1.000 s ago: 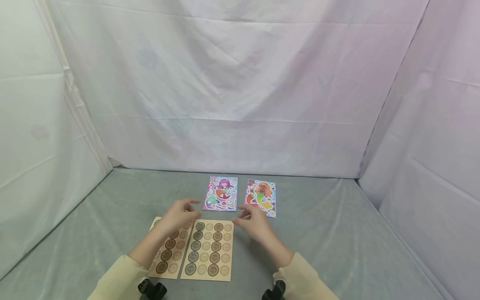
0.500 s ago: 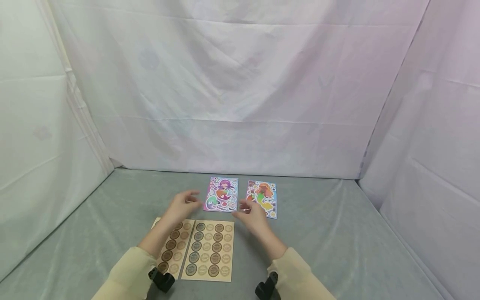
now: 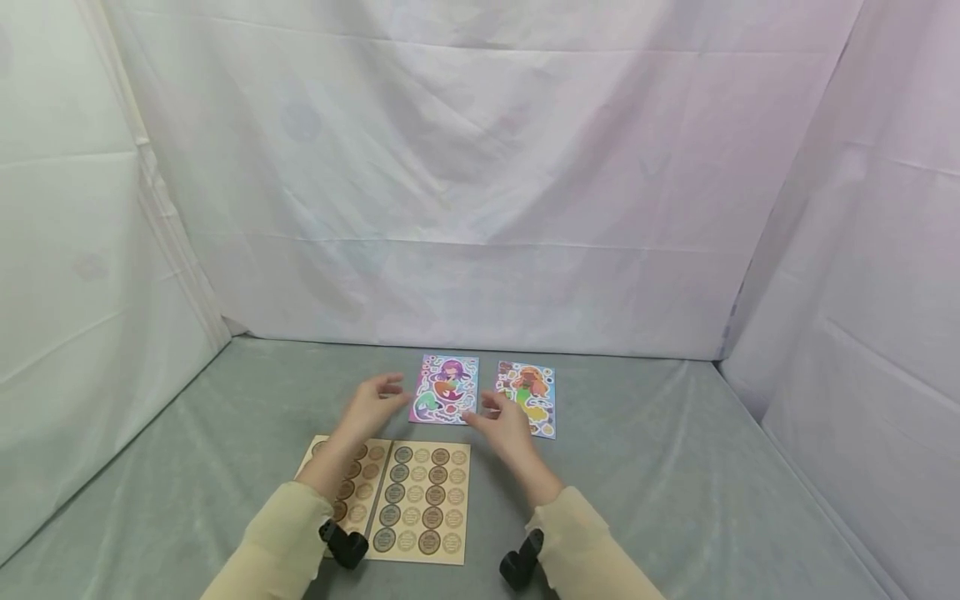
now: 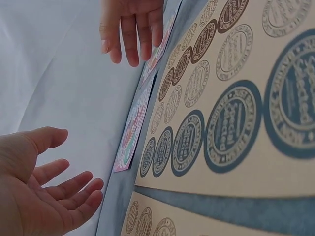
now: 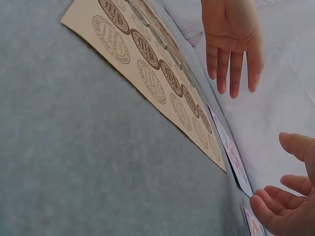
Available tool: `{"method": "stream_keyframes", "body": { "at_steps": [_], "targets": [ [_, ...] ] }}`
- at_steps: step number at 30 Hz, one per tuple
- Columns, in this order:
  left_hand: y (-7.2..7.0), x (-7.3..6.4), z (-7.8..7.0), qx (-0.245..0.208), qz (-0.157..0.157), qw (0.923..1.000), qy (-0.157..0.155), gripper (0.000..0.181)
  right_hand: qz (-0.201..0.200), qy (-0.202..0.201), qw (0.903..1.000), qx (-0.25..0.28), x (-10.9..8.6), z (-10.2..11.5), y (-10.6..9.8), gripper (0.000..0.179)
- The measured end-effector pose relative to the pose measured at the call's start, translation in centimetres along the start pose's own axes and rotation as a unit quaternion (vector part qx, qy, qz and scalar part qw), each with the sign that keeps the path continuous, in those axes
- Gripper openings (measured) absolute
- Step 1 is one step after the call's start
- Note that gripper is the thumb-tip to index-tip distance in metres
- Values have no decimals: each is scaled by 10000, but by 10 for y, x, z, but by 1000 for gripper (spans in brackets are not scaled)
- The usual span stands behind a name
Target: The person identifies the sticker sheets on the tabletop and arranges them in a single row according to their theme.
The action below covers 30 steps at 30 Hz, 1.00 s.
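My left hand [image 3: 372, 407], fingers loosely bent with nothing in them, hovers left of the purple-haired mermaid sticker sheet [image 3: 447, 392]. Facing it, my right hand [image 3: 506, 425] is also free of any object and overlaps the lower left of the second mermaid sticker sheet [image 3: 536, 404] in the head view. Nearer my body lie two tan sheets of round stamp-like stickers, side by side: a right tan sheet [image 3: 420, 504] in full sight and a left tan sheet [image 3: 363, 512] partly hidden under my left forearm. Both palms [image 4: 29, 196] face each other in the wrist views.
A grey cloth-covered table [image 3: 675, 483] carries the sheets. White cloth [image 3: 480, 167] hangs behind it and along both sides. Black wrist cameras [image 3: 345, 546] sit at my cuffs.
Both hands have moved slightly forward, away from my body, and the left forearm has shifted right across the left tan sheet. The sheets keep their places on the table.
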State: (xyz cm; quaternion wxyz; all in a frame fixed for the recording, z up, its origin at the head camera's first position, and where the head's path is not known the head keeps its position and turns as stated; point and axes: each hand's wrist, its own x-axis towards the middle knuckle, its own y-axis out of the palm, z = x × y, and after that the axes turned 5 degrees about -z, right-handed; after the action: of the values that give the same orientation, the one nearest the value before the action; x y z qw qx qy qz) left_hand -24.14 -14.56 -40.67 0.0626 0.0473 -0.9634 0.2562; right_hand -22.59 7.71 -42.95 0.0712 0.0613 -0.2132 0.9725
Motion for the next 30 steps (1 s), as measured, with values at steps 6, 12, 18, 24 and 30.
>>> {"method": "stream_keyframes", "body": {
  "at_steps": [6,12,18,24,30],
  "targets": [
    [7,7,3,-122,-63,9998,-122,50,40,-8,9999,159,5,-2,6,53],
    [14,13,7,-284,-70,9992,-285,53,-2,132,9996,254,8,-3,10,54],
    [19,17,12,-289,-98,9986,-421,53,-69,266,9993,253,10,-3,11,56],
    [23,20,16,-329,-75,9977,-595,54,-95,333,9992,192,11,-3,13,57],
    [26,21,17,-287,-84,9977,-610,53,-107,364,9992,156,12,-3,13,58]
  ]
}}
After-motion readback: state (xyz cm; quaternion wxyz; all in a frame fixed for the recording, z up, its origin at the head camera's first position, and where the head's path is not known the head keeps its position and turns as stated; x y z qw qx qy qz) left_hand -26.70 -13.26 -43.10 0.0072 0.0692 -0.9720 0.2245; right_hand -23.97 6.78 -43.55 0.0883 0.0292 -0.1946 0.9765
